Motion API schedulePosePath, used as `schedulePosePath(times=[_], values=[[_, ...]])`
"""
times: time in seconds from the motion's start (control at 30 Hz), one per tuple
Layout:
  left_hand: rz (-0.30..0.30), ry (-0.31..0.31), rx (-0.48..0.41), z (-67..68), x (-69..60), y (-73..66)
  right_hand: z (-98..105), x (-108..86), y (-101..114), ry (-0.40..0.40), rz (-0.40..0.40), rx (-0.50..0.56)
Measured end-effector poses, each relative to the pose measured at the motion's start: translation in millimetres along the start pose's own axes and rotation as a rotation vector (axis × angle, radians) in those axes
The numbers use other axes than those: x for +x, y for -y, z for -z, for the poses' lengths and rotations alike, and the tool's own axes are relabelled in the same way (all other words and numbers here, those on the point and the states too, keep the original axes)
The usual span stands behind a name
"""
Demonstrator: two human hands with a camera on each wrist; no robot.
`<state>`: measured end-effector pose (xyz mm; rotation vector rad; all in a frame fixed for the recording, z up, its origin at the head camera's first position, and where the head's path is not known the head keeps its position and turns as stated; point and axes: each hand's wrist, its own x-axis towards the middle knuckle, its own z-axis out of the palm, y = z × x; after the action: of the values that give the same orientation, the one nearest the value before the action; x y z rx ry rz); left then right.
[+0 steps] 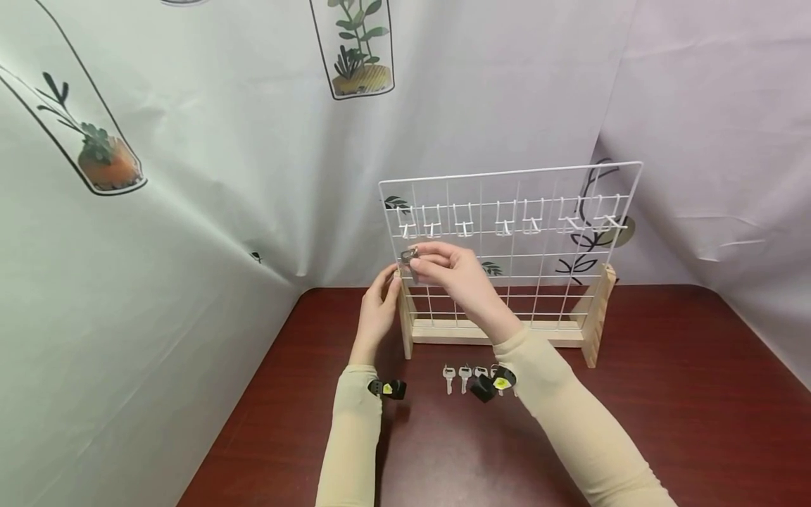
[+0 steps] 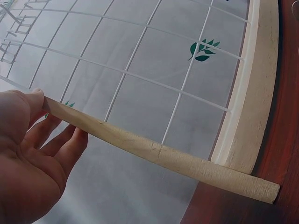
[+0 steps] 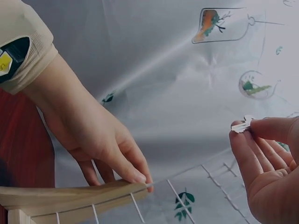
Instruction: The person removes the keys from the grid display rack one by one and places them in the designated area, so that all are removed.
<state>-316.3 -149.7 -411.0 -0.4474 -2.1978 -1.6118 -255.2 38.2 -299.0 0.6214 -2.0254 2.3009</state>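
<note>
My right hand pinches a silver key between thumb and fingers, raised near the left side of a white wire grid. The key stays below the row of white hooks and apart from them. With thumb and fingers, my left hand grips the top end of the grid stand's left wooden upright. In the left wrist view, the thumb lies at the upright's tip and the fingers bend against its other side. More silver keys lie in a row on the table, partly hidden by the right wrist camera.
The grid stands on a wooden base with another wooden upright at its right. A dark red table lies beneath. White cloth printed with plants hangs behind and at the sides.
</note>
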Motion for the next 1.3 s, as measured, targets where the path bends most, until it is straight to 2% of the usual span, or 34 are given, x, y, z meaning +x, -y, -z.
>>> schedulePosePath(times=[0.27, 0.47, 0.57, 0.67, 0.93, 1.3], values=[[-0.001, -0.007, -0.003, -3.3, 0.4, -4.1, 17, -12.7, 11, 0.014, 0.049, -0.078], [-0.001, 0.01, 0.007, 1.5, -8.9, -35.8, 29, -24.6, 19, 0.016, 0.036, -0.144], [-0.012, 0.011, 0.0, 3.3, -11.4, -40.7, 35, -30.1, 19, 0.002, 0.031, -0.163], [-0.008, 0.003, -0.003, 3.5, -12.0, -40.1, 42, -35.4, 19, -0.006, 0.023, -0.192], [0.004, -0.004, 0.003, -2.3, -0.2, -0.2, 61, -45.9, 19, -0.039, 0.015, -0.232], [0.01, -0.003, -0.006, -0.5, -1.0, -1.4, 85, -59.5, 21, -0.083, 0.04, -0.29]])
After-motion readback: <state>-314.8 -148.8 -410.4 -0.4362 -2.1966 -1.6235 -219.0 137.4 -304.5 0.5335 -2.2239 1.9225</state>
